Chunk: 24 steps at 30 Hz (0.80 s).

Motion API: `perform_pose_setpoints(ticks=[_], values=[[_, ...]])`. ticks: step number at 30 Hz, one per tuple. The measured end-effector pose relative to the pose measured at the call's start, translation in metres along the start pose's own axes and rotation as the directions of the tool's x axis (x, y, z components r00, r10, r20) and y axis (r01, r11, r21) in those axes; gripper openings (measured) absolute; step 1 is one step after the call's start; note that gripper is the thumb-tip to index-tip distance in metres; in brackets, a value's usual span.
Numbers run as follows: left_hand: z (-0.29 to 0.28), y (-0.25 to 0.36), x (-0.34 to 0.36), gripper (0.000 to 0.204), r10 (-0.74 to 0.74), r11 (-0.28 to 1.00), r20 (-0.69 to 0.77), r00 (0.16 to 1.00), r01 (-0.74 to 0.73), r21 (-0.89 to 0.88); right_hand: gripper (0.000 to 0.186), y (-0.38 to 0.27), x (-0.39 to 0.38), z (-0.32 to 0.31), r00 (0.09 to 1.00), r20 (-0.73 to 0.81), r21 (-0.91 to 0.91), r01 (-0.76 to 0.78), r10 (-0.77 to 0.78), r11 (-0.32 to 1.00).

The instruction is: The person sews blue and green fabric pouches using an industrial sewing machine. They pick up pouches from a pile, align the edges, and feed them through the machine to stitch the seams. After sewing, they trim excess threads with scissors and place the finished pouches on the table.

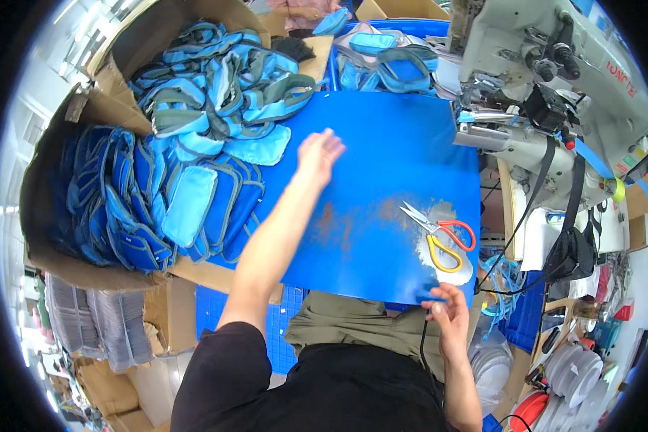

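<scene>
Black T-shirt (316,389) nearest the lens in the head view, olive trousers (345,320) just beyond, tucked under the near edge of a blue work surface (389,144). Left hand (319,155): arm reaching far, over the surface just right of the fabric heap; fingers extended and apart, slightly blurred, nothing seen in them. Right hand (448,317): at the near right edge of the surface, fingers curled; can't tell if they pinch anything. Black cable (423,345) runs just below it. Scissors (433,228), one red handle and one yellow, lie on the right part of the surface over a worn pale patch, just beyond the right hand and apart from it, blades slightly parted and pointing far left. Far left: heap of light-blue and grey fabric strips (223,90) in and over a cardboard box (86,273). Nearer in that box: dark-blue fabric pouches (129,201) with grey edging, packed in a row; one light-blue panel (190,207) faces up at their right. Far side: more blue pouches (403,70) piled beyond the surface. Far right: light-grey sewing machine (605,115), its arm reaching toward the surface. Near left, below the box: stacked grey pieces (97,320), kind unclear.
</scene>
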<state>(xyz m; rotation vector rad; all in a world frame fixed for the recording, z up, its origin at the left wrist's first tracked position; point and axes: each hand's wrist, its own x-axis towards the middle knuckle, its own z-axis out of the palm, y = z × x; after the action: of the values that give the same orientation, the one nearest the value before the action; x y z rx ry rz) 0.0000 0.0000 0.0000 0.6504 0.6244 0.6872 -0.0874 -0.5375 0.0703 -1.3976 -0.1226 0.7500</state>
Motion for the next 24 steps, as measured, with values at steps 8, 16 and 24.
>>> perform_pose_setpoints(ticks=[8,16,24], values=[[-0.018,0.105,0.106,0.021,-0.151,0.957,-0.271,0.951,0.072,-0.28,0.047,-0.109,-0.029,0.042,0.855,0.356,0.083,0.372,-0.376,0.924],[0.04,0.111,-0.023,0.021,0.123,0.979,0.008,0.992,-0.123,0.163,0.023,-0.167,-0.035,0.094,0.328,0.489,0.665,0.46,-0.809,0.588],[0.083,0.065,-0.289,0.027,0.265,0.327,0.665,0.698,-0.714,0.619,0.042,-0.15,-0.011,0.076,0.789,0.286,-0.064,0.581,-0.543,0.811]])
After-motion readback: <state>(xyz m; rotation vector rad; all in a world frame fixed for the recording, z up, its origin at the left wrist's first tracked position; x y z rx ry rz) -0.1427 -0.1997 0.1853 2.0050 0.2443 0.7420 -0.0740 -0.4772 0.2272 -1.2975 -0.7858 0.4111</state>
